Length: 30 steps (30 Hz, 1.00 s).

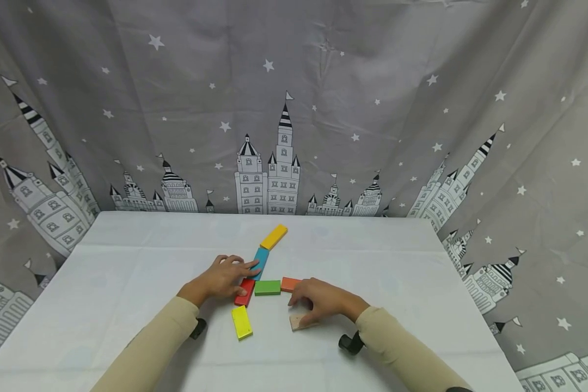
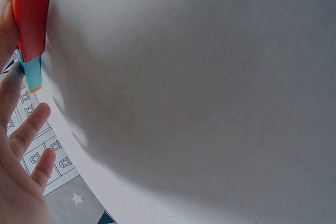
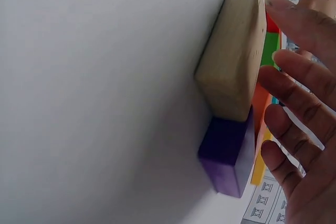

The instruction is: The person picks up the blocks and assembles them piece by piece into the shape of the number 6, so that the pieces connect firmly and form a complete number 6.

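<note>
In the head view my left hand (image 1: 220,277) reaches over a row of coloured blocks with its fingers spread. Its thumb touches the red block (image 1: 245,294) and a fingertip rests on the blue block (image 1: 261,258). My right hand (image 1: 325,299) hovers low by a plain wooden block (image 1: 294,324), fingers loosely bent and thumb tip at the block's top edge. Against the end of that wooden block (image 3: 228,56) lies a purple block (image 3: 223,153), hidden under the hand in the head view. Just beyond the right fingertips is an orange block (image 1: 288,284), end to end with a green block (image 1: 267,288).
A dark yellow block (image 1: 274,237) continues from the blue one toward the back. Nearer me, a bright yellow block (image 1: 242,322) lies below the red one. The white-covered table (image 1: 397,272) ends at a grey curtain (image 1: 372,54) printed with castles and stars.
</note>
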{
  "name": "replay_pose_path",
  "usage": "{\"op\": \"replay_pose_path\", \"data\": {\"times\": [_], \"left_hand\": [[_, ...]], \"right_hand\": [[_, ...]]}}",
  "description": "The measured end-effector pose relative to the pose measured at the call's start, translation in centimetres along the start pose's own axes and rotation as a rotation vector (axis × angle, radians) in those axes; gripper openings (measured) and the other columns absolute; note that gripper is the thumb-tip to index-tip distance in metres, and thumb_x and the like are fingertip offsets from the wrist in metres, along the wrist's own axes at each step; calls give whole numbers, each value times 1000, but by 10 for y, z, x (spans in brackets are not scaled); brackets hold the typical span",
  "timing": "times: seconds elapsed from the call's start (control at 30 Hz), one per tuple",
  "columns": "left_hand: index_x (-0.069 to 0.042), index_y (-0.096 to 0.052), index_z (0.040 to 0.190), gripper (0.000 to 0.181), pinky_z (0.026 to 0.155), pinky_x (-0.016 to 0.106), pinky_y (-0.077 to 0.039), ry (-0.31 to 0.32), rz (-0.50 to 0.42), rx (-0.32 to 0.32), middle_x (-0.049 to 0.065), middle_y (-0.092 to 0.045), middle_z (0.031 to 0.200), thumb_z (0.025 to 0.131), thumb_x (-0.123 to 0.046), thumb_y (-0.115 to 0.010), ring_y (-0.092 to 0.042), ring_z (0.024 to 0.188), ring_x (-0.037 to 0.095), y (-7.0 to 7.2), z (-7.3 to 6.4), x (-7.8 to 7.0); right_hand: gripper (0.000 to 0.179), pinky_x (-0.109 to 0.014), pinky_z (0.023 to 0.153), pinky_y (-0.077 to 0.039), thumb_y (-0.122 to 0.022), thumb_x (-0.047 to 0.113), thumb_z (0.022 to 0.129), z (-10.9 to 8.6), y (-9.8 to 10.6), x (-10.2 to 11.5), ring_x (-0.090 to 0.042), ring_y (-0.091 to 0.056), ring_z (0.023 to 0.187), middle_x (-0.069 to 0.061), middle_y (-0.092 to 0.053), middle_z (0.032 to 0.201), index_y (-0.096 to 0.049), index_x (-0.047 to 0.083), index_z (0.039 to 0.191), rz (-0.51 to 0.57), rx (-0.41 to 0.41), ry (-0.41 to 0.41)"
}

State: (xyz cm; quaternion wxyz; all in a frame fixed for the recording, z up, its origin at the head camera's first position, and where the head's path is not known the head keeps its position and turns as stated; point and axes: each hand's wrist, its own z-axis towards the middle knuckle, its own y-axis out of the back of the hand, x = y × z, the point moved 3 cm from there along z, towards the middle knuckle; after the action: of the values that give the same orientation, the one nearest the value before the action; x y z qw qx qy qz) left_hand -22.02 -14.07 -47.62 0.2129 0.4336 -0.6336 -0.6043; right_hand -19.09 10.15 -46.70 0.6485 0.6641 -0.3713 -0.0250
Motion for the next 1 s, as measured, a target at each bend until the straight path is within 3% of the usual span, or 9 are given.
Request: {"op": "replay_pose_path", "data": {"times": [0.33, 0.57, 1.0], "left_hand": [[-26, -45, 135, 62, 101, 57, -21, -1, -4, -1, -2, -36, 144, 78, -36, -68, -34, 124, 30, -1, 0, 0], [-25, -45, 134, 62, 101, 58, -21, -4, -6, -4, -1, -37, 144, 78, -36, -68, -35, 123, 30, -1, 0, 0], [-26, -45, 135, 61, 102, 58, -20, -6, 13, 5, -1, -35, 145, 79, -37, -67, -31, 127, 31, -1, 1, 1]], "right_hand": [[31, -19, 83, -38, -75, 33, 73, -9, -2, -2, -1, -48, 84, 14, -59, 92, -69, 18, 99, -26, -8, 46], [27, -19, 81, -37, -74, 31, 74, -11, -5, -1, 3, -47, 82, 17, -60, 86, -71, 19, 98, -63, -13, 20], [27, -18, 83, -37, -75, 30, 74, -9, -8, 5, 3, -46, 78, 16, -59, 83, -71, 18, 97, -83, -39, 56]]}}
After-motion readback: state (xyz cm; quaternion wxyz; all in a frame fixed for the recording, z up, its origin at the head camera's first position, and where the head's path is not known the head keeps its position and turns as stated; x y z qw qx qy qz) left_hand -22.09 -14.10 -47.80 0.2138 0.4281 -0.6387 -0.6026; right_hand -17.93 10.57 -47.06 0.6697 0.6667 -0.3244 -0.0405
